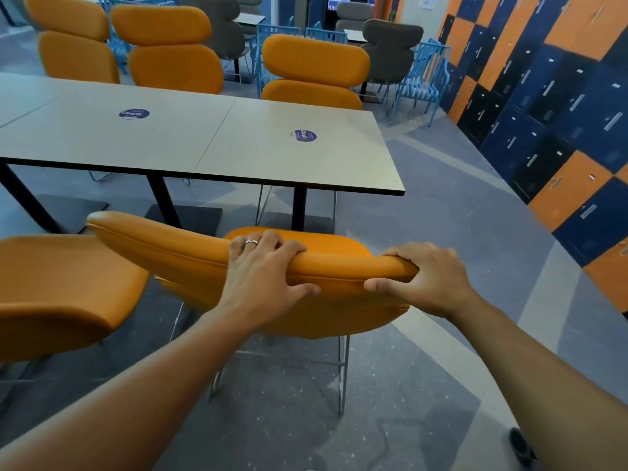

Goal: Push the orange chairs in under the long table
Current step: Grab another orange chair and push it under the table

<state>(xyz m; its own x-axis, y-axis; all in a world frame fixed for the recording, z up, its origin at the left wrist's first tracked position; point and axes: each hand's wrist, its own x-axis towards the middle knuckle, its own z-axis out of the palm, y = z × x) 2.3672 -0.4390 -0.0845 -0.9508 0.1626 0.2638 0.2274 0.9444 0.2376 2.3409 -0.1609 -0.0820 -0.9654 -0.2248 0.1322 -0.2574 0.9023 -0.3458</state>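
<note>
Gripping the chair (326,263) backrest, left hand (261,277) and right hand (424,280) are clamped; an even, straight push toward the table (204,137) is advised.

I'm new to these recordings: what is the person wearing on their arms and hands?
Both forearms are bare, with no sleeves or gloves in view. The left hand wears a plain silver-coloured ring on one finger. The right hand shows no ring or other jewellery that I can see.

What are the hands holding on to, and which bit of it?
Both hands grip the orange chair by the top edge of its backrest: the left hand near the middle, the right hand at its right end.
</note>
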